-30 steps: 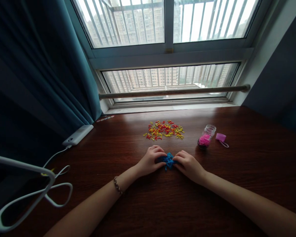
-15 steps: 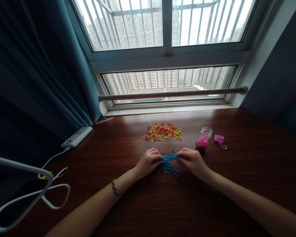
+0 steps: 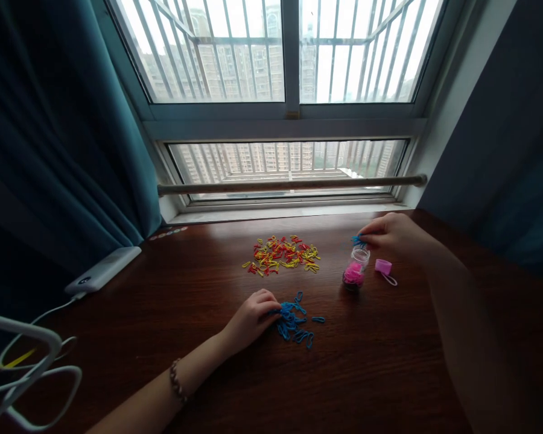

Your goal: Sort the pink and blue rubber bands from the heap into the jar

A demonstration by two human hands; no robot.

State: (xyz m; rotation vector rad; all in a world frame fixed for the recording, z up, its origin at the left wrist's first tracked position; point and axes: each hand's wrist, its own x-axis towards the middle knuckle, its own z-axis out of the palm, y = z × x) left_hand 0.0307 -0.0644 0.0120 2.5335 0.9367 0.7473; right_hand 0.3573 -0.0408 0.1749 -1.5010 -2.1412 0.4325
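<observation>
Small blue plastic stitch markers [image 3: 292, 321] lie in a loose pile at the middle of the table. My left hand [image 3: 254, 318] rests at the pile's left edge, its fingers closed on some of the markers. Over a clear jar [image 3: 360, 258] on the right, my right hand [image 3: 391, 232] pinches a small bunch of blue stitch markers [image 3: 357, 240], just above the open mouth. Pink stitch markers [image 3: 353, 274] fill the lower part of the jar, with something dark at the bottom.
Behind the blue pile, red and yellow stitch markers [image 3: 283, 254] are spread out. A pink lid [image 3: 382, 267] with a loop lies right of the jar. On the left are a white power bank [image 3: 104, 269] and a white cable [image 3: 49, 355]. A window sill [image 3: 289, 212] borders the table.
My right hand has left the blue pile and moved up and right to the jar, carrying some blue markers. My left hand stays at the pile. The view has shifted slightly.
</observation>
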